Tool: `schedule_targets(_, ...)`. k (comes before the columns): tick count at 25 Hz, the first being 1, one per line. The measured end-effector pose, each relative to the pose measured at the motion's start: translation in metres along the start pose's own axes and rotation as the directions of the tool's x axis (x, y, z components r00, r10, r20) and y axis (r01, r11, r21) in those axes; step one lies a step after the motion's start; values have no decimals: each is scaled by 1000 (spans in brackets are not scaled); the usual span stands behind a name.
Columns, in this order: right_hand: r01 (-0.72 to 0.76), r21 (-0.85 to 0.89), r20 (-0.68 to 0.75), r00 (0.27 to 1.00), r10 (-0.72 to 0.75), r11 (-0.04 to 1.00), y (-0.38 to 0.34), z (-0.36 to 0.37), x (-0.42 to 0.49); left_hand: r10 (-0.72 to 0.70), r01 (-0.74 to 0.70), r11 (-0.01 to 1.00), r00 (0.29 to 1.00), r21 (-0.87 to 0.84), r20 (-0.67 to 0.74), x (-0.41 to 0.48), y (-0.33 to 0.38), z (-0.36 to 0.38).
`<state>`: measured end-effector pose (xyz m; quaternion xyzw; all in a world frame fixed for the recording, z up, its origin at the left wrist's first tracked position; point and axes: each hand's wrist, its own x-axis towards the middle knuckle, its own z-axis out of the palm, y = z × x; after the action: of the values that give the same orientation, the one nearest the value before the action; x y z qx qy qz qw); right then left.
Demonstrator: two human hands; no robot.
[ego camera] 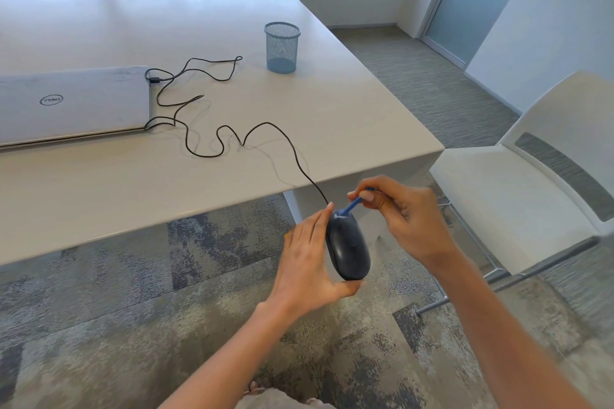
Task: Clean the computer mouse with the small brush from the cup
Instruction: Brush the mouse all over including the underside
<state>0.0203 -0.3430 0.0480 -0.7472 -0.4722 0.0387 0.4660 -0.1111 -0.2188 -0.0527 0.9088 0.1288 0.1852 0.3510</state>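
Observation:
My left hand (307, 262) grips a dark wired computer mouse (349, 247), held in the air below the table's near corner, above the carpet. My right hand (403, 212) pinches a small blue brush (353, 205) between thumb and fingers. The brush tip touches the front end of the mouse, where the cable comes out. The black cable (232, 133) runs from the mouse up over the table edge in loose loops to the laptop. A blue mesh cup (282, 47) stands upright and empty on the table, far from both hands.
A closed silver laptop (71, 103) lies at the left of the white table (365, 129). A white chair (528, 176) stands to the right, close to my right arm. Patterned carpet covers the floor below.

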Motion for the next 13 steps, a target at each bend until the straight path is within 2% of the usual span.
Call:
schedule_targets(7,-68,10,143,987,66,998,-4,-11,-22,-36,36,999,999,-20,10,-2,-1,0)
schedule_targets(13,-118,-67,123,985,125,991,-8,-11,-40,-33,33,999,999,-28,-16,0,5,-4)
